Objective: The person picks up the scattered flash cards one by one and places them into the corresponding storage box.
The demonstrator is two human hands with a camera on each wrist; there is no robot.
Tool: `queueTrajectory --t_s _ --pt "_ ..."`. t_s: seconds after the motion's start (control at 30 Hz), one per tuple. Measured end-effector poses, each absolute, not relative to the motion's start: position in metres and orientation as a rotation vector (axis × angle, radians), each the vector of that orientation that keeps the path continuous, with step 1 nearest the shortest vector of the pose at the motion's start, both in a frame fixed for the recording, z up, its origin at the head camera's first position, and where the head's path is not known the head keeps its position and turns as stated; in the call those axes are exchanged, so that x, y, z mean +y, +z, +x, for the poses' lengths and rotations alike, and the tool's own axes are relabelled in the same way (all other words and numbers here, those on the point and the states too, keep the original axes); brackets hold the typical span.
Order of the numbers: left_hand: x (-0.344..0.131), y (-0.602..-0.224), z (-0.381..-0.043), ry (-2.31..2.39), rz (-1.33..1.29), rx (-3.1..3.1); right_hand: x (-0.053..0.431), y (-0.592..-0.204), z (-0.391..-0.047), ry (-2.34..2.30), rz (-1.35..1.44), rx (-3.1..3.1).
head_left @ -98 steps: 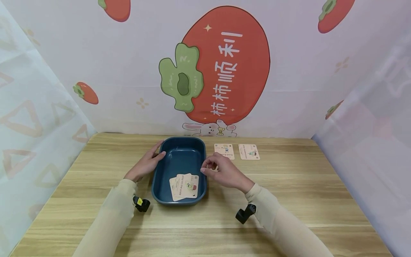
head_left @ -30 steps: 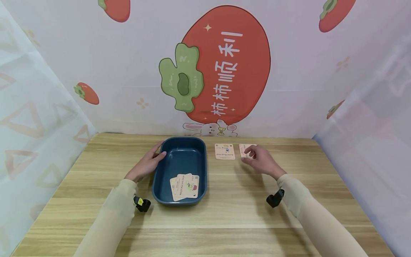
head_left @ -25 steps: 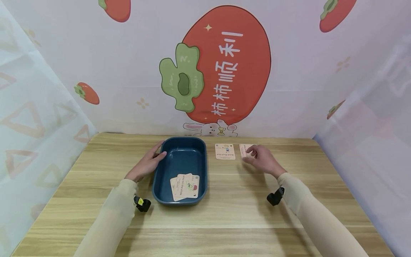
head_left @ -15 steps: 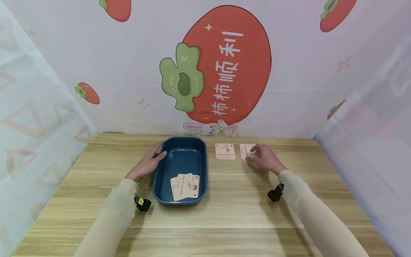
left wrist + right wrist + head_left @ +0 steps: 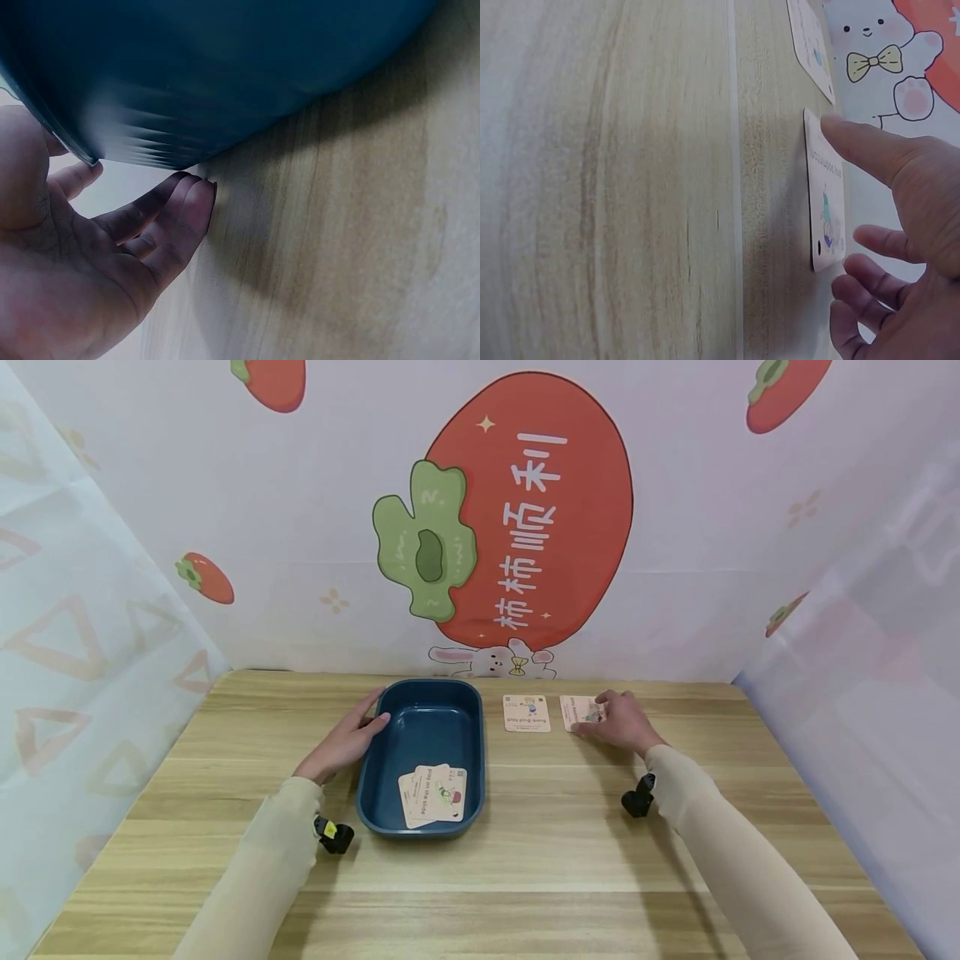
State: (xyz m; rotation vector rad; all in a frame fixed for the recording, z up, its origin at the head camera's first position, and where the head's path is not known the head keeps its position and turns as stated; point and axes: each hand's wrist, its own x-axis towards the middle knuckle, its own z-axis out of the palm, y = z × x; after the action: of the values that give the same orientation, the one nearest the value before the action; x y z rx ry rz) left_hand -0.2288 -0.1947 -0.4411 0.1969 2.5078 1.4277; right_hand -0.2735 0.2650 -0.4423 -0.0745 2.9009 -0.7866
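My left hand [image 5: 341, 745] holds the left side of a dark blue tray [image 5: 420, 737], thumb over the rim and fingers along the outer wall [image 5: 225, 75]. A square picture card reading "play on the slide" [image 5: 437, 785] overlaps another card [image 5: 407, 804] inside the tray's near end. To the right, my right hand [image 5: 625, 722] is spread over a square card [image 5: 572, 713] on the table. In the right wrist view the thumb tip is close over one end of that card [image 5: 826, 202], with the other fingers loosely bent beside it.
Another picture card [image 5: 527, 714] lies between the tray and my right hand. The wooden table [image 5: 510, 877] meets a printed backdrop [image 5: 675, 627] just behind the cards. Light side cloths [image 5: 90, 635] border it.
The right hand has gone from the tray's right rim to the far right card, and there its fingers have spread wider, baring more of the card. Left hand and tray stay put.
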Motion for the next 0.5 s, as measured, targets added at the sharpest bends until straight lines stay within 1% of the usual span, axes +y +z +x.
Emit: queueTrajectory --t_s 0.2,0.5 --pt "-0.1943 -0.4415 -0.2288 1.427 0.192 2.505 0.265 -0.4458 -0.2787 -0.719 0.005 2.876" --pt "-0.195 -0.4422 -0.2288 1.431 0.199 2.508 0.2667 -0.4449 -0.2818 -0.694 0.031 2.846"
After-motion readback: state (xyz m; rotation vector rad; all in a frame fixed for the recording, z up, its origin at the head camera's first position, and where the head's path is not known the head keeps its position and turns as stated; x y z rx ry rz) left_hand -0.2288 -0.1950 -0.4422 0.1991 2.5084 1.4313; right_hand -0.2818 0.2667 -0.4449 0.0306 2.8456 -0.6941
